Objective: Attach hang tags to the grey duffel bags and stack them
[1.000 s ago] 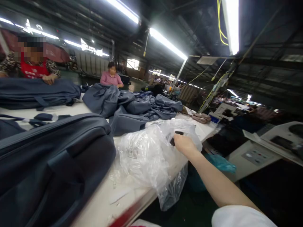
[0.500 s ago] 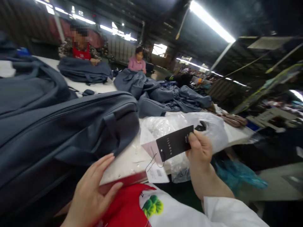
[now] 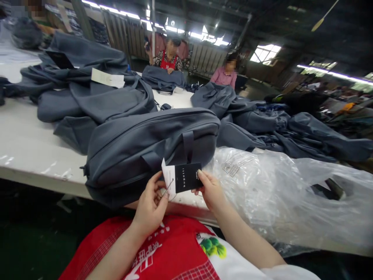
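Observation:
A black hang tag with white lettering is pinched at its right end by my right hand. White paper tags hang together with it on a thin dark string. My left hand is closed on the string and the white tags' lower left edge, its fingertips partly hidden behind them. Just beyond both hands, a dark blue-grey bag with a zip and strap handles lies on the white table, its front edge close to the tags.
Further dark bags are heaped at the left, and more lie at the back right. Clear plastic bags cover the table's right side. Two people stand or sit across the table, one with a bag in front.
The view has swung left. My right hand has brought the hang tag in front of the bag, and my left hand has come off the bag's side to the string and white tags.

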Demonstrator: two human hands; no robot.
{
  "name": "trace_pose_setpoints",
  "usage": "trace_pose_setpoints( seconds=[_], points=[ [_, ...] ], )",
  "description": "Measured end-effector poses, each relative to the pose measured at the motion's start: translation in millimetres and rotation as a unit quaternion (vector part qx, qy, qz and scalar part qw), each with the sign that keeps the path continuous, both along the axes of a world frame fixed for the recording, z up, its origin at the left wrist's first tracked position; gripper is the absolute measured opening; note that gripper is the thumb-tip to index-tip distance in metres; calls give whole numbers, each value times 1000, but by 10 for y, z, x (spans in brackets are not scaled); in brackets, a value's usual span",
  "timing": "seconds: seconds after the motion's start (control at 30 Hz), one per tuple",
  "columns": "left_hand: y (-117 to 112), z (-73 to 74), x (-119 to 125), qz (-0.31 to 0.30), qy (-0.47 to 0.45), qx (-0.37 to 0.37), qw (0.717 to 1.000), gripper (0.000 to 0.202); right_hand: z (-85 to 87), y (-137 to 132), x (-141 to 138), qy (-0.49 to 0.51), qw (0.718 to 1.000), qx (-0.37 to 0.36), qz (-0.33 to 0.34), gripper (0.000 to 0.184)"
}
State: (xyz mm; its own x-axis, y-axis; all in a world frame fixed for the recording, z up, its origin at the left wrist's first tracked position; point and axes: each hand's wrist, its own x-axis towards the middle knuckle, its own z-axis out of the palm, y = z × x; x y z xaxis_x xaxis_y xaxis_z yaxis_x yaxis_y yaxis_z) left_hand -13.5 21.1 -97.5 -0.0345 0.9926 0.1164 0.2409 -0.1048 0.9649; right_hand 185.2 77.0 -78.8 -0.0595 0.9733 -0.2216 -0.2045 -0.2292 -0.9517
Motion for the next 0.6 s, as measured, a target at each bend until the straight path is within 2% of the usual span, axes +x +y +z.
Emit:
trace_pose_setpoints(
  seconds=[0.13, 0.23, 0.3, 0.37, 0.47, 0.53, 0.6],
  points=[
    [-48, 44, 19, 74, 119, 83, 987, 57, -31, -49, 42, -65, 997, 43, -21, 48],
    [-35, 73, 74, 47, 176, 144, 973, 53, -55, -107, 35, -77, 995, 57, 1, 47],
    [0, 70, 110, 28, 158, 108, 981, 54, -87, -139, 15, -62, 996, 45, 40, 45],
    [41, 56, 125, 22, 101, 37, 994, 51, -128, -150, 1, -59, 995, 37, 77, 42],
    [84, 48, 101, -5, 41, -20, 999, 31, -165, -124, 15, -141, 980, 82, 115, 33],
    [94, 59, 71, -26, 49, -21, 998, 26, -146, -91, 45, -252, 953, 149, 83, 30],
    [92, 78, 53, -57, 76, -16, 995, 26, -85, -61, 78, -347, 908, 234, 22, 52]
  ],
)
